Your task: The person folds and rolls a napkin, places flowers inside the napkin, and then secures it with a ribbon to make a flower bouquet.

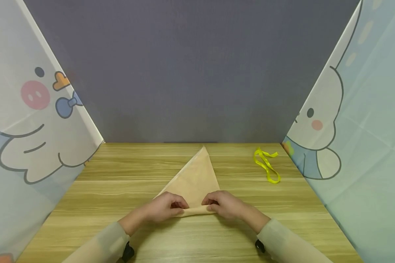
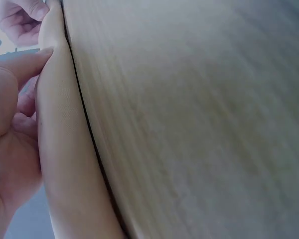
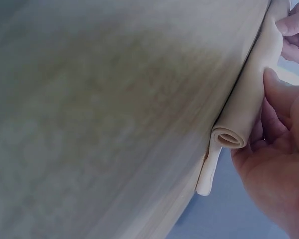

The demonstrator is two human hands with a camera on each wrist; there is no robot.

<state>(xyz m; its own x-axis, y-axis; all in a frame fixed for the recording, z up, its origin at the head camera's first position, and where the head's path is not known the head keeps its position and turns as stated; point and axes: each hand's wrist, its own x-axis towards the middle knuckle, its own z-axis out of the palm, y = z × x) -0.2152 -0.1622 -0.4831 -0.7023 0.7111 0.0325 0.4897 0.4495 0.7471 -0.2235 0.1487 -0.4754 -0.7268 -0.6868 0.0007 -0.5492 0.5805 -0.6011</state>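
A peach-coloured cloth (image 1: 195, 179) lies on the table in a triangle, its point towards the back. The near edge is turned over into a roll (image 1: 196, 211). My left hand (image 1: 164, 207) pinches this roll left of the middle, thumb on the near side and fingers over the top. On the right part my right hand (image 1: 226, 205) grips it the same way, a short gap from the left. In the right wrist view the open end of the roll (image 3: 230, 138) shows spiral layers, with a flat folded flap below it. The cloth's left corner is hidden behind my left hand.
A yellow ribbon (image 1: 266, 166) lies loosely looped at the back right of the wood-grain table (image 1: 118, 164). A dark grey panel (image 1: 191, 73) stands behind the table. Printed cartoon sheets (image 1: 46, 146) hang along both sides.
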